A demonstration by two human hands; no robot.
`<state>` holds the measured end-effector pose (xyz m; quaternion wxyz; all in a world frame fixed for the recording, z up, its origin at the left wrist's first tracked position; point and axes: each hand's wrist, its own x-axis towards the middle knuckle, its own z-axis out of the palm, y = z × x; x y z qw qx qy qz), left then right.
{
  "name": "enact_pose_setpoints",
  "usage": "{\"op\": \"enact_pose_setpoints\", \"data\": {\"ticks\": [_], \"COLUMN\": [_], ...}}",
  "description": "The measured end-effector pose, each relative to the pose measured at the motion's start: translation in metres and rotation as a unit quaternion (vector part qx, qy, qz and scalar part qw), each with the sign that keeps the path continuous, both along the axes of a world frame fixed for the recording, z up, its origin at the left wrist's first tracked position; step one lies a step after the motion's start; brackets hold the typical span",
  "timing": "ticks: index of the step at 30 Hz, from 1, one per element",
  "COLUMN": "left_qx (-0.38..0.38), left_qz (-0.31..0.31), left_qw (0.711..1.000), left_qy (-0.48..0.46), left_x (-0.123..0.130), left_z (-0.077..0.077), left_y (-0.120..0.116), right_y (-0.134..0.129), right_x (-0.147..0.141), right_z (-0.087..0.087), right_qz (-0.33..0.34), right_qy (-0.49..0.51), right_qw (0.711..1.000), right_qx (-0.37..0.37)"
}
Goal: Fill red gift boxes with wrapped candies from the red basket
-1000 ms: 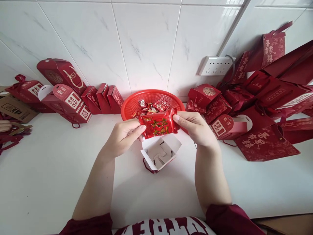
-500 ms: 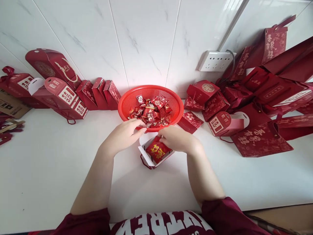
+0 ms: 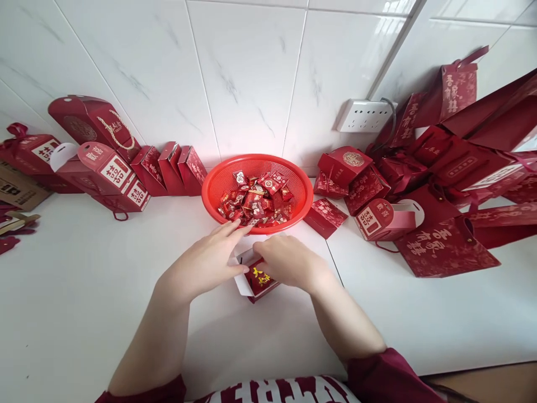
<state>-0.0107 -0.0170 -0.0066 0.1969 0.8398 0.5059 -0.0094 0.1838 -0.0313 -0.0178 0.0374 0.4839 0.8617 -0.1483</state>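
A small box (image 3: pixel 244 284) with white inner flaps stands open on the white table, just in front of a red plastic basket (image 3: pixel 213 168) of wrapped candies (image 3: pixel 255 204). Inside the box lies a red packet (image 3: pixel 260 275) with yellow characters. My left hand (image 3: pixel 210 257) is at the box's left side, fingers apart, thumb near the packet and fingertips close to the basket rim. Over the box's right side, my right hand (image 3: pixel 287 260) has its fingers curled down; whatever they may hold is hidden.
Red gift boxes (image 3: pixel 104 168) line the wall at the left. More boxes and bags (image 3: pixel 447 246) crowd the right side, below a white power strip (image 3: pixel 364 116). A flat red box (image 3: pixel 325 217) lies right of the basket.
The camera view has tilted up slightly. My left hand has moved down beside the box with its fingers spread, and my right hand has shifted left over it. The packet sits lower in the box.
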Motion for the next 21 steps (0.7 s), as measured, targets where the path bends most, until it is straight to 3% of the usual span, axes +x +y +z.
{"op": "enact_pose_setpoints", "data": {"ticks": [3, 6, 8, 13, 21], "left_qx": [0.017, 0.02, 0.022, -0.003, -0.02], "left_qz": [0.0, -0.008, -0.01, -0.012, -0.049], "left_qw": [1.0, 0.999, 0.999, 0.996, 0.993], "left_qy": [-0.025, -0.047, -0.049, -0.084, -0.108], "left_x": [0.001, 0.002, 0.001, 0.0, 0.005], "left_z": [0.011, 0.017, 0.017, 0.009, 0.009], "left_y": [-0.01, -0.013, -0.012, -0.009, -0.008], "right_y": [0.008, 0.039, 0.069, 0.133, 0.176], "right_x": [0.029, 0.05, 0.053, 0.03, 0.008], "right_z": [0.012, 0.021, 0.02, -0.002, -0.04], "right_qz": [-0.066, -0.16, -0.143, -0.089, -0.111], "right_qy": [0.081, 0.051, 0.007, -0.073, -0.118], "right_qw": [0.993, 0.982, 0.989, 0.993, 0.985], "right_qx": [0.047, 0.081, 0.047, -0.03, -0.061]}}
